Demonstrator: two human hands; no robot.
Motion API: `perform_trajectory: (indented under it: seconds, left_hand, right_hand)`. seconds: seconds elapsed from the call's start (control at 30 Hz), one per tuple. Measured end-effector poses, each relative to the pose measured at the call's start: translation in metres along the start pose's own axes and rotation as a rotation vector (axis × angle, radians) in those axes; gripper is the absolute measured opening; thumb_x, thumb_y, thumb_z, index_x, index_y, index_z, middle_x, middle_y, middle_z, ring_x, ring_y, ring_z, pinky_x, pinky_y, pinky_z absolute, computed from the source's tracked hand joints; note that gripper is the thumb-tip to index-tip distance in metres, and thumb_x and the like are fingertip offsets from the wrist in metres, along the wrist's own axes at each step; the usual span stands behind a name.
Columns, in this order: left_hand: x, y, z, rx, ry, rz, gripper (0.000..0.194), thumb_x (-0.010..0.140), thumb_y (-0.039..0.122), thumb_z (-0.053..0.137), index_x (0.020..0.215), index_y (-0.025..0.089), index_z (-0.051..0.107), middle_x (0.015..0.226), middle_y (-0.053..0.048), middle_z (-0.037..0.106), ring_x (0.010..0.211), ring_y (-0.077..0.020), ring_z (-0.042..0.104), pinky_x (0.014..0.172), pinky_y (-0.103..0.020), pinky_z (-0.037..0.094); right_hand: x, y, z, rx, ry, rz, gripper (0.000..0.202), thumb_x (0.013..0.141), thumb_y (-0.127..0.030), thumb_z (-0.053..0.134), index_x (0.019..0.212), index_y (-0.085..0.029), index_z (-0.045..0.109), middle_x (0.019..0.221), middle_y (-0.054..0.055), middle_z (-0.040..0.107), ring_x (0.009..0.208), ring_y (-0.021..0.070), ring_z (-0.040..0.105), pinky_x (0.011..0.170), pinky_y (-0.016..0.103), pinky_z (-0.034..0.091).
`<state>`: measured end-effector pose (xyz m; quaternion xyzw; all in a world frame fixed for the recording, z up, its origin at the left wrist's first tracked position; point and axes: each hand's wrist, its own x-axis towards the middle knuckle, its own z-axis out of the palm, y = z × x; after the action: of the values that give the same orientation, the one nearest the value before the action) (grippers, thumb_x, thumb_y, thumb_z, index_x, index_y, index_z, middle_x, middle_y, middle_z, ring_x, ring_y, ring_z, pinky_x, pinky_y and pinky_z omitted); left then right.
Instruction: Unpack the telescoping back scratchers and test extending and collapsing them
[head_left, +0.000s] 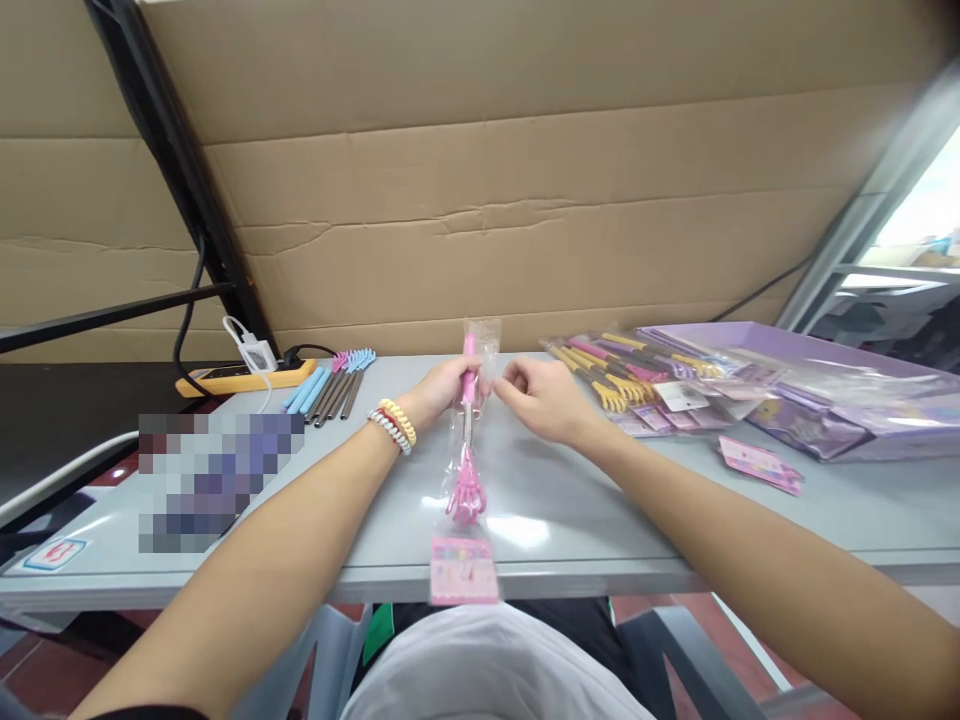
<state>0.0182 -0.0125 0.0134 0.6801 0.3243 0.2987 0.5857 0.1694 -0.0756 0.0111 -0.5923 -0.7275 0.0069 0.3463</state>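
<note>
Left hand grips a pink scratcher by its handle, inside a clear bag. Right hand half-curled just beside, can't tell if pinching film. Scratcher's long axis runs away from the body, claw nearest; left hand closer.

One head-worn view, facing forward and down from above the wearer's white top, fairly near, left hand and right hand at mid-frame, gray tabletop beneath and around both hands, cardboard wall beyond them
</note>
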Motion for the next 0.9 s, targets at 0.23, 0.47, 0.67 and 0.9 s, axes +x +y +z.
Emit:
perform_trajectory:
  seconds: [0.23, 0.47, 0.67, 0.9]
  left_hand:
    - [-0.011, 0.005, 0.014, 0.36, -0.191, -0.016, 0.042, 0.079, 0.033, 0.041, 0.039, 0.019, 0.041, 0.043, -0.001, 0.044, 0.049, -0.012, 0.039, 0.054, -0.026, 0.035]
    - [-0.015, 0.007, 0.014, 0.524, -0.281, -0.026, 0.042, 0.078, 0.035, 0.041, 0.039, 0.02, 0.041, 0.04, 0.0, 0.041, 0.045, -0.0126, 0.036, 0.051, -0.028, 0.03]
    - [-0.019, 0.013, 0.02, 0.516, -0.333, 0.035, 0.047, 0.08, 0.039, 0.044, 0.038, 0.02, 0.038, 0.04, 0.001, 0.038, 0.047, -0.0119, 0.033, 0.052, -0.028, 0.03]
    - [-0.014, 0.01, 0.014, -0.037, -0.326, 0.133, 0.049, 0.086, 0.054, 0.035, 0.061, 0.017, 0.057, 0.052, -0.002, 0.051, 0.05, -0.0129, 0.044, 0.054, -0.028, 0.036]
  right_hand:
    - [0.012, 0.031, -0.014, -0.097, 0.135, -0.254, 0.022, 0.079, -0.024, 0.05, 0.094, -0.015, 0.063, 0.097, 0.01, 0.064, 0.087, 0.0197, 0.056, 0.075, 0.03, 0.04]
    - [0.015, 0.031, -0.018, 0.241, -0.255, -0.128, 0.031, 0.084, -0.041, 0.049, 0.085, -0.017, 0.069, 0.086, 0.004, 0.066, 0.077, 0.0143, 0.056, 0.067, 0.026, 0.038]
    - [0.017, 0.036, -0.018, 0.58, -0.402, 0.104, 0.041, 0.076, -0.054, 0.056, 0.066, -0.014, 0.059, 0.056, -0.003, 0.047, 0.05, 0.0069, 0.036, 0.05, 0.023, 0.027]
    - [0.026, 0.039, -0.017, 0.893, -0.227, 0.498, 0.03, 0.079, -0.029, 0.048, 0.052, -0.017, 0.041, 0.042, -0.002, 0.038, 0.036, 0.0062, 0.031, 0.037, 0.022, 0.015]
